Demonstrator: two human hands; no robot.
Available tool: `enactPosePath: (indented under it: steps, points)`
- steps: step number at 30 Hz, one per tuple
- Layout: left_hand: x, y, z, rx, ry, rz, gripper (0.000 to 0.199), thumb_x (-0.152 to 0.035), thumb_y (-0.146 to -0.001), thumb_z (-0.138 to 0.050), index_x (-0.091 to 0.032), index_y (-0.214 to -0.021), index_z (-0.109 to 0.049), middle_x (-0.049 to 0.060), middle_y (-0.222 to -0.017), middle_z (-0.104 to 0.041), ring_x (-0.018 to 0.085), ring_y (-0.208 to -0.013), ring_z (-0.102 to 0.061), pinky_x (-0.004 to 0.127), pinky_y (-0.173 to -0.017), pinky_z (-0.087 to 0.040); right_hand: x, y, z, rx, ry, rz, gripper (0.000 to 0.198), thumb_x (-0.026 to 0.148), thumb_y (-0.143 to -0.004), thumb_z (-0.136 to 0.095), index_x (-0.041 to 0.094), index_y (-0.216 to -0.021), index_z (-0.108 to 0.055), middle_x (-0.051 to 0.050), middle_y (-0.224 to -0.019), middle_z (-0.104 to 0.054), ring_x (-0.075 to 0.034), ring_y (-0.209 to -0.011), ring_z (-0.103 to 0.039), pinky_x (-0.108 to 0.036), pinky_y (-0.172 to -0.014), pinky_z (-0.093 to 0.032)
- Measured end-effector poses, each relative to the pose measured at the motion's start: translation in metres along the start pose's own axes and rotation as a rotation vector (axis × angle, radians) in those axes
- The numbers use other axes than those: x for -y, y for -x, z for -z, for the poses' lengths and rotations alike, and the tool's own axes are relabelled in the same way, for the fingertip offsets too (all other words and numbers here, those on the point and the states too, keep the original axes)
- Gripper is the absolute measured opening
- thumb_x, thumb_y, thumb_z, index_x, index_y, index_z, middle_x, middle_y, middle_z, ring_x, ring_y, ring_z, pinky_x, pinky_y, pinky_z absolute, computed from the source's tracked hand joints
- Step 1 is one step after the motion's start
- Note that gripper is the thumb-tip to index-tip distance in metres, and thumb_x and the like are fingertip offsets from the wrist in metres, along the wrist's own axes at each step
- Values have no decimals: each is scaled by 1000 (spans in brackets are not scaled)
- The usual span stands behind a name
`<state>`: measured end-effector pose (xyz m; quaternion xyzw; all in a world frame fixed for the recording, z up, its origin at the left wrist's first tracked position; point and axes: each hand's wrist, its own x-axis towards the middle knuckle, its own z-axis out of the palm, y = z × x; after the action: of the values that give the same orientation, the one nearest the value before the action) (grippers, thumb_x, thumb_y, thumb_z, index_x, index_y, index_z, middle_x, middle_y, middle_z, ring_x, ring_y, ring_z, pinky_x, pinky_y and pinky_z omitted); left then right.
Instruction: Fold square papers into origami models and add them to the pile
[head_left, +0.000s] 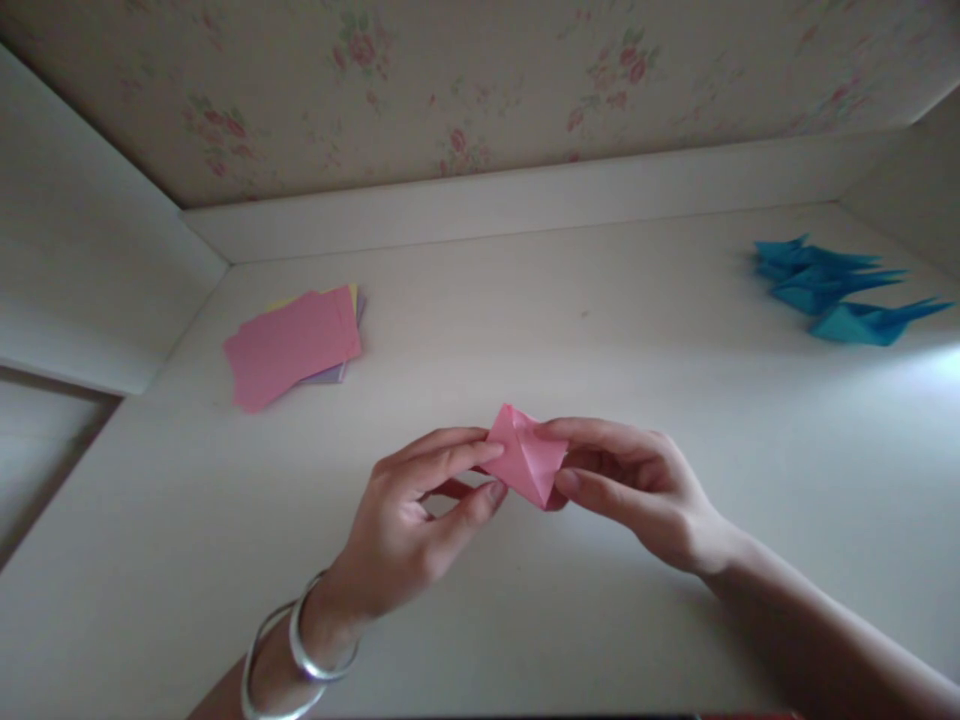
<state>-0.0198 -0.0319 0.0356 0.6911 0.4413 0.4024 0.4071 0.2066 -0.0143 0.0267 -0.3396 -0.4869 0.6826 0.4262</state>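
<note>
Steadying the small folded pink paper (526,455) between both hands, I find it at about 5 o'clock from the middle of my view, one point at its 12 and another between its 5 and 6. From the paper, the left hand (401,520) sits toward 8 o'clock, its fingers (450,463) pinching the near edge, thumb below. The right hand (660,500) comes in toward 4 o'clock, fingertips over the upper face and thumb against the lower edge. Whether the piece touches the table (480,630) I can't tell.

What worries me is uneven pull: if the two grips draw apart, a flap could spring open or a corner tear. Pressing the raised ridge off its line would leave a skewed crease. Loosening one side too early might let the layers slip.

Elsewhere, a stack of coloured paper (296,345) lies toward 10 o'clock, and blue folded shapes (832,287) toward 2, both well apart from the hands, so I see little risk of knocking them.
</note>
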Motion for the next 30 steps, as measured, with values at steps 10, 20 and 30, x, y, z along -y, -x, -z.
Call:
enactPosePath:
  steps: [10, 20, 30]
  points:
    - [0, -1, -3, -28, -5, 16, 28, -17, -86, -71, -23, -113, -74, 8, -114, -71, 14, -85, -73, 19, -67, -63, -5, -1, -2, 35, -30, -58, 29, 23, -87, -73, 23, -115, -73, -3, -76, -75, -13, -69, -71, -23, -65, -58]
    - [2, -3, -2, 43, 307, 227, 21, -24, -88, -70, -22, -109, -74, 8, -102, -70, 14, -75, -67, 22, -61, -59, -2, -4, -6, 10, 5, -36, 19, 26, -88, -71, 21, -106, -76, -5, -86, -76, -12, -66, -69, -24, -64, -60]
    - [1, -3, -4, 68, 338, 248, 22, -20, -90, -66, -23, -111, -73, 8, -103, -68, 16, -78, -67, 24, -63, -58, -6, -3, -9, -36, 51, 10, 13, 29, -89, -70, 21, -97, -76, -2, -76, -75, -11, -63, -67, -22, -59, -57]
